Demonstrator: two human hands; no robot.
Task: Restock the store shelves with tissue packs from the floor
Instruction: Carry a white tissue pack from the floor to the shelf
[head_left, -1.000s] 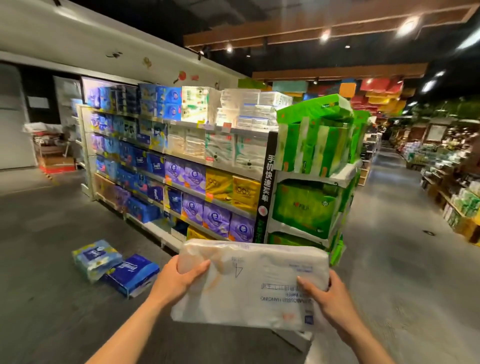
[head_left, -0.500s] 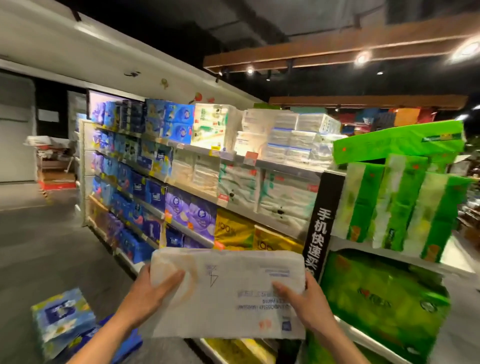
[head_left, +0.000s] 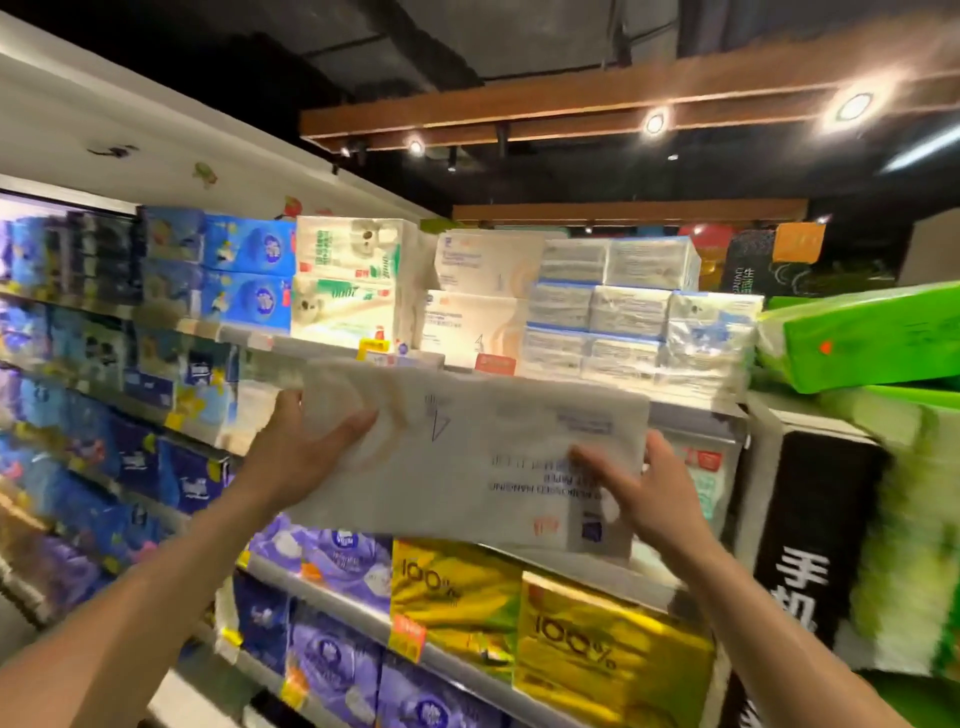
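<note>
- The left grip and right grip each clasp one short end of the wide white plastic-wrapped tissue pack, which runs lengthwise left-right.
- The pack hangs in the air just below the top shelf; matching white packs stand farther, above.

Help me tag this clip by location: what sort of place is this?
A shop, most likely a supermarket's tissue aisle: tiered shelves packed with wrapped tissue packs, price tags clipped on the shelf edges, and track spotlights overhead. The left hand and right hand hold a white pack before them.
</note>
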